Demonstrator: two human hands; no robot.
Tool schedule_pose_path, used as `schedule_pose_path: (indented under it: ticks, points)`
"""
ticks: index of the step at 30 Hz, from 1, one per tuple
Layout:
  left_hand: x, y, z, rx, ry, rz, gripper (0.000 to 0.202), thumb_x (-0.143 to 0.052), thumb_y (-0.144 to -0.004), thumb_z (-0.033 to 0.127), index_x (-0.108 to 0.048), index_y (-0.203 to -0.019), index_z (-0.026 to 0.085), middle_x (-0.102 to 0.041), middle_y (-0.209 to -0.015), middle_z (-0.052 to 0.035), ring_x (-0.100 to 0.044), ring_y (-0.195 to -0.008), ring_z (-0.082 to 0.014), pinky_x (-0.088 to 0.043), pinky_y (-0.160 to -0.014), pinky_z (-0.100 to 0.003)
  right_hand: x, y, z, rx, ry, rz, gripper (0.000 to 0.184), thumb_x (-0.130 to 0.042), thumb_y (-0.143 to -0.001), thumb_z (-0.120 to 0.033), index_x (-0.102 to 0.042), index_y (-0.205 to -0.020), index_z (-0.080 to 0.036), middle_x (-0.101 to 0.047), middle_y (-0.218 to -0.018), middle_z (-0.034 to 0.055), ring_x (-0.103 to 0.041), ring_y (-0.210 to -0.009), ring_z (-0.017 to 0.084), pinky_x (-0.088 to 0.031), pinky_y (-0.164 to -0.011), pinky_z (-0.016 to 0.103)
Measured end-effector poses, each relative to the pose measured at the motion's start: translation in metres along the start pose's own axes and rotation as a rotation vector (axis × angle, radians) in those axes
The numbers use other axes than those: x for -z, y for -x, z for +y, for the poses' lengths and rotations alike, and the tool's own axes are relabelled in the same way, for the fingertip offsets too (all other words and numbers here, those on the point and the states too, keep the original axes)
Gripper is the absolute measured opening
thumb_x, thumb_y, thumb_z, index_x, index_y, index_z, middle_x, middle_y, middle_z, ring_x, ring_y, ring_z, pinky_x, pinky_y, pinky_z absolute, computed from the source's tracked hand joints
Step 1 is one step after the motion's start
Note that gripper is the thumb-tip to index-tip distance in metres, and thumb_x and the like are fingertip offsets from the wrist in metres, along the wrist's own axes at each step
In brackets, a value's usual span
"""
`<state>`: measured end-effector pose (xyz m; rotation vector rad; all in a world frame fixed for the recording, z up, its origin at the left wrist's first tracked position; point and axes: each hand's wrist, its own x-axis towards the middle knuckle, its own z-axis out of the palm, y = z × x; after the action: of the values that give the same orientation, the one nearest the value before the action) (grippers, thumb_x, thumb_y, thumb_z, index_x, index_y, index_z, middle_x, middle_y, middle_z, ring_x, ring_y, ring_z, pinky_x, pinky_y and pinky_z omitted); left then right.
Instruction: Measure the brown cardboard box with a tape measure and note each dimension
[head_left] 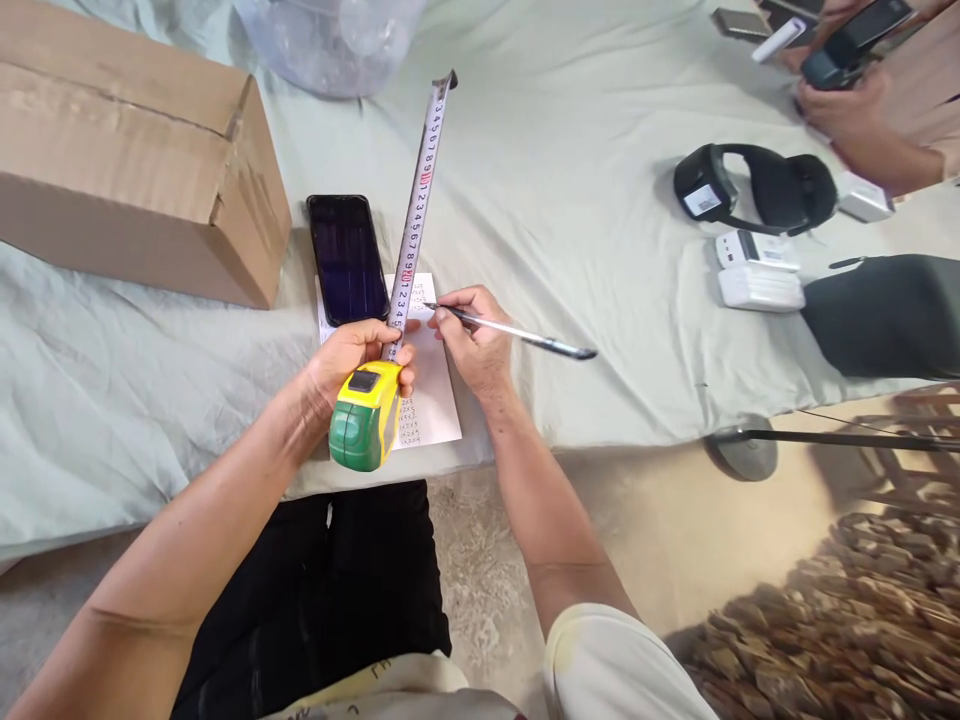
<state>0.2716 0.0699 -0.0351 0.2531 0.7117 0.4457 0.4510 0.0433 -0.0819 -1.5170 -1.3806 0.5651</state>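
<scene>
My left hand [361, 360] is closed on a yellow and green tape measure [365, 420], gripping its pulled-out blade near the case. The numbered blade slants up and away over the cloth, its metal hook at the far end. Between the fingers of my right hand [478, 345] is a slim pen [525, 334], its tip close to a white sheet of paper [439, 400] with handwritten rows. Part of the sheet lies hidden under my left hand and the tape measure. A black smartphone [347, 258] rests on the sheet's upper left, just beyond my left hand.
A closed cardboard box [135, 170] stands at left, with a clear plastic tub [330, 40] behind. At right lie a black headset [757, 187], white boxes [761, 285] and a dark case [885, 315]. Another person's hand [847, 105] holds a dark device. A stand base [742, 455] is beyond the table edge.
</scene>
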Motion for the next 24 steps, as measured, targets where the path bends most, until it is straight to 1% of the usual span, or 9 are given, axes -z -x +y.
schedule_pose_path:
  ticks: [2,4,8,14,20,24]
  points:
    - [-0.0007,0.0022,0.0,-0.012,-0.007,0.005,0.024,-0.05,-0.081,0.013,-0.065,-0.1,0.012,-0.055,-0.059,0.0002,-0.055,-0.05,-0.0152,-0.049,-0.05,-0.026,-0.0002,-0.0008,0.0009,0.01,0.027,0.012,0.005,-0.058,-0.087,-0.031,-0.057,-0.086,-0.025,-0.066,-0.071,-0.0024,-0.064,-0.065,0.016,-0.052,-0.064,0.032]
    - [-0.0011,0.0034,0.0003,-0.012,-0.01,0.001,0.024,-0.05,-0.081,0.012,-0.065,-0.1,0.012,-0.055,-0.06,0.0002,-0.055,-0.05,-0.0151,-0.05,-0.05,-0.026,0.0,-0.0014,0.0011,0.006,0.049,-0.011,0.004,-0.057,-0.085,-0.029,-0.056,-0.083,-0.026,-0.064,-0.069,-0.0031,-0.062,-0.063,0.016,-0.051,-0.063,0.032]
    - [-0.0015,0.0027,0.002,0.003,0.004,-0.008,0.022,-0.05,-0.08,0.012,-0.064,-0.098,0.013,-0.054,-0.059,0.0002,-0.054,-0.049,-0.015,-0.049,-0.049,-0.025,-0.0008,-0.0017,0.0009,0.014,0.039,-0.073,0.003,-0.058,-0.084,-0.029,-0.057,-0.083,-0.025,-0.064,-0.07,-0.0034,-0.059,-0.062,0.016,-0.049,-0.063,0.032]
    - [-0.0017,0.0,0.0045,0.053,0.001,0.016,0.013,-0.048,-0.081,0.012,-0.06,-0.085,0.015,-0.054,-0.057,-0.0006,-0.055,-0.048,-0.0164,-0.051,-0.047,-0.027,-0.0031,-0.0028,0.0018,0.0,0.057,-0.065,0.004,-0.058,-0.084,-0.029,-0.056,-0.082,-0.026,-0.063,-0.069,-0.0036,-0.059,-0.062,0.016,-0.049,-0.063,0.031]
    - [-0.0009,-0.0006,0.0054,0.067,0.006,0.018,0.014,-0.048,-0.082,0.011,-0.061,-0.086,0.014,-0.054,-0.056,-0.0011,-0.056,-0.047,-0.0162,-0.051,-0.046,-0.027,-0.0024,-0.0033,0.0009,0.001,0.036,-0.058,0.004,-0.058,-0.083,-0.029,-0.057,-0.08,-0.026,-0.064,-0.069,-0.0034,-0.059,-0.062,0.016,-0.049,-0.062,0.031]
    - [-0.0001,-0.0015,0.0055,0.082,0.005,0.031,0.012,-0.047,-0.081,0.012,-0.059,-0.081,0.014,-0.054,-0.055,-0.0016,-0.056,-0.046,-0.0163,-0.051,-0.045,-0.027,-0.0025,-0.0035,0.0015,0.001,0.062,-0.07,0.004,-0.057,-0.083,-0.03,-0.056,-0.08,-0.026,-0.064,-0.07,-0.0031,-0.06,-0.063,0.016,-0.049,-0.063,0.031]
